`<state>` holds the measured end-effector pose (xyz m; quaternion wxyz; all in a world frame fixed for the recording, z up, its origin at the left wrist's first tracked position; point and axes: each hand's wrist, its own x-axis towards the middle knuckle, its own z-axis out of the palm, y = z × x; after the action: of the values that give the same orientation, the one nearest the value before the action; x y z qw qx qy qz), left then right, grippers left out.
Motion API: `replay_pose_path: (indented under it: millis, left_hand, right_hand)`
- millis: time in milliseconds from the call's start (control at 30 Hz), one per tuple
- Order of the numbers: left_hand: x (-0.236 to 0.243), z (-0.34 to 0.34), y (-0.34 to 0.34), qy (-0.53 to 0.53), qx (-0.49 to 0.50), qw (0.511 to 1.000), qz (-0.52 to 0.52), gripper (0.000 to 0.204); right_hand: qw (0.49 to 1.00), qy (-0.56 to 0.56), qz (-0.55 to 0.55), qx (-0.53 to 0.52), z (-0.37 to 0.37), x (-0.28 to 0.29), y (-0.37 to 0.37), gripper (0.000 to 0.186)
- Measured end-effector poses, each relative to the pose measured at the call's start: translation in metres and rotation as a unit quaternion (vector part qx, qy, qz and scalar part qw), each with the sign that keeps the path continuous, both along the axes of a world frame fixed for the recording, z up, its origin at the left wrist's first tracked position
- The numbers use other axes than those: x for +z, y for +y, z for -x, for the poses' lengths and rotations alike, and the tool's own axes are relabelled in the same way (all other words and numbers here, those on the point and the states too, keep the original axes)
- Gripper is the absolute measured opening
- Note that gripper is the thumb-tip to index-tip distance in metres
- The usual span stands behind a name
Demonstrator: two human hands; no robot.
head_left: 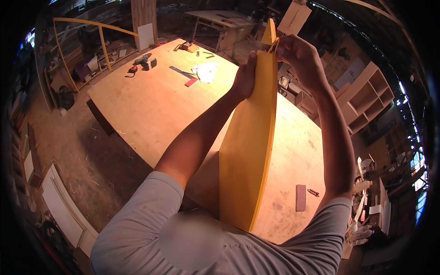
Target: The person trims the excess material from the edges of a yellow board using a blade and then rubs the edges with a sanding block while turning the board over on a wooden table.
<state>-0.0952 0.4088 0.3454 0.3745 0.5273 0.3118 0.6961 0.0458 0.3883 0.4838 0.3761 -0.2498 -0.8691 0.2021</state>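
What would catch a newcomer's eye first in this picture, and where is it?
Probably the long yellow panel, standing on edge mid-picture, with the left hand and right hand at its far end. Next may come the bright white sheet on the far part of the wooden tabletop, and the dull red block at its near right.

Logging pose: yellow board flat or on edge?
On edge: the yellow board shows its narrow edge upward, broad face leftward.

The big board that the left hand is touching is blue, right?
No, blue is wrong: the big board that the left hand is touching is yellow, as the head view shows.
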Motion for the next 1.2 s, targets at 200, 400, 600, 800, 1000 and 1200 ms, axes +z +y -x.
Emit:
replay_pose_path:
  millis: [200, 400, 600, 800, 1000, 1200]
  left_hand:
    - [-0.02, 0.007, 0.027, 0.018, 0.02, 0.995, -0.094, 0.078]
    - [-0.006, 0.0, 0.003, -0.051, -0.049, 0.997, -0.015, 0.081]
    - [-0.012, 0.005, 0.017, -0.048, -0.074, 0.996, -0.022, 0.086]
    - [-0.02, 0.005, 0.035, -0.035, -0.051, 0.998, 0.014, 0.092]
    - [-0.017, 0.002, 0.026, 0.016, 0.021, 1.0, 0.0, 0.09]
    - [-0.025, 0.013, 0.034, 0.026, -0.023, 0.998, -0.055, 0.075]
  right_hand:
    - [1.0, -0.016, 0.012, -0.008, -0.001, -0.011, -0.032, 0.015]
    - [0.998, 0.019, 0.065, 0.011, -0.014, -0.03, -0.05, 0.013]
    - [0.996, 0.026, 0.084, 0.013, -0.021, -0.045, -0.072, 0.011]
    - [0.996, 0.027, 0.087, 0.004, -0.029, -0.061, -0.092, 0.01]
    - [0.996, 0.027, 0.086, -0.003, -0.036, -0.076, -0.123, 0.01]
    - [0.998, 0.015, 0.057, -0.018, -0.046, -0.092, -0.146, 0.009]
